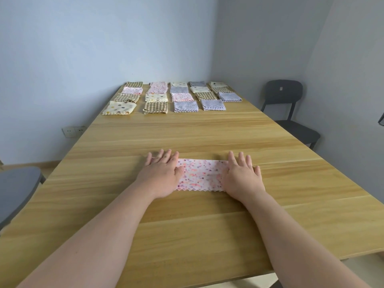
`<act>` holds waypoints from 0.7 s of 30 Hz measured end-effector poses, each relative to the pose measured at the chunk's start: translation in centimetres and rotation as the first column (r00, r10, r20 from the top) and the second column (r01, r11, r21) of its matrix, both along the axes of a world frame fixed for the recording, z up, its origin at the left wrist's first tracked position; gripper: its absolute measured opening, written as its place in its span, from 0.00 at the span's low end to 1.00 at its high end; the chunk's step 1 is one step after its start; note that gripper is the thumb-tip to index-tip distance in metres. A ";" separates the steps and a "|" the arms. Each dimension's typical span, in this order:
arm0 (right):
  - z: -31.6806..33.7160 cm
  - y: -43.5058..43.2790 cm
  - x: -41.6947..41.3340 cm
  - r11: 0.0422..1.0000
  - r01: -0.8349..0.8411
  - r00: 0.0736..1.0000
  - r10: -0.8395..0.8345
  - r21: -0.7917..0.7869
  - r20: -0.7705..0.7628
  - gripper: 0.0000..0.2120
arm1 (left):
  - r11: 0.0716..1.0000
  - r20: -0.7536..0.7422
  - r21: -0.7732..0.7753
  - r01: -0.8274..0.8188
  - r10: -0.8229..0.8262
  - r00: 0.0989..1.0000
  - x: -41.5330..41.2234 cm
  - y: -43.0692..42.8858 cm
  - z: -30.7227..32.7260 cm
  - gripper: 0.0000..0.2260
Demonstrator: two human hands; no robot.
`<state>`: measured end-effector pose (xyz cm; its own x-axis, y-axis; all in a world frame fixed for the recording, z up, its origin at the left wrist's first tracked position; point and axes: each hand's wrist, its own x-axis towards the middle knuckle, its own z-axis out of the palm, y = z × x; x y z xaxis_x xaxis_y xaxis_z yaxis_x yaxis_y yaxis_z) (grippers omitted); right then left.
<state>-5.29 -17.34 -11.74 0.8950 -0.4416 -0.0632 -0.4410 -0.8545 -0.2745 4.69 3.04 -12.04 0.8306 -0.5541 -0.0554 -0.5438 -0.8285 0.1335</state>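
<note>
A pink floral cloth, folded into a long strip with its zigzag-cut edges lined up along the near side, is laid flat on the wooden surface, square to the person and towards the near half. It is pressed down at both ends. The left hand is spread over the left end and the right hand over the right end, with fingers straight and pointed away, so that only the middle stretch of the print is seen between them. Neither grip is closed on anything: both are opened flat, palms down, and the fabric is held by pressure alone. This placing is judged to serve the fold, since the layers are flattened, the far edge is creased, and the ends are kept from slipping, ready for the strip to be folded across into a square. At the far end of the surface, well apart from the hands, folded cloths in checked, dotted, pink and blue floral prints are set out in five neat columns. The rightmost column is shorter by one piece, and that gap is judged the likeliest place for the finished square. A dark chair is placed by the right edge, a grey seat by the left, and wall sockets are seen low on the wall. What stands in the way is judged to be reach alone, as the columns are set well beyond the outstretched hands.
</note>
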 end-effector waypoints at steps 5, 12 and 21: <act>0.6 1.5 -0.5 0.976 -0.130 0.947 0.175 -0.176 0.271 0.21 | 0.985 0.159 -0.090 0.148 -0.133 0.978 -1.4 -1.1 0.6 0.24; 0.5 -0.4 -1.3 0.973 -0.228 0.968 0.231 -0.044 0.099 0.20 | 0.972 -0.020 -0.076 0.220 -0.222 0.975 -1.2 -1.6 -0.6 0.24; 0.1 -0.6 -1.1 0.991 -0.120 0.990 0.123 -0.061 0.064 0.28 | 0.979 -0.041 0.016 0.205 -0.204 0.978 -1.4 -1.7 -0.7 0.25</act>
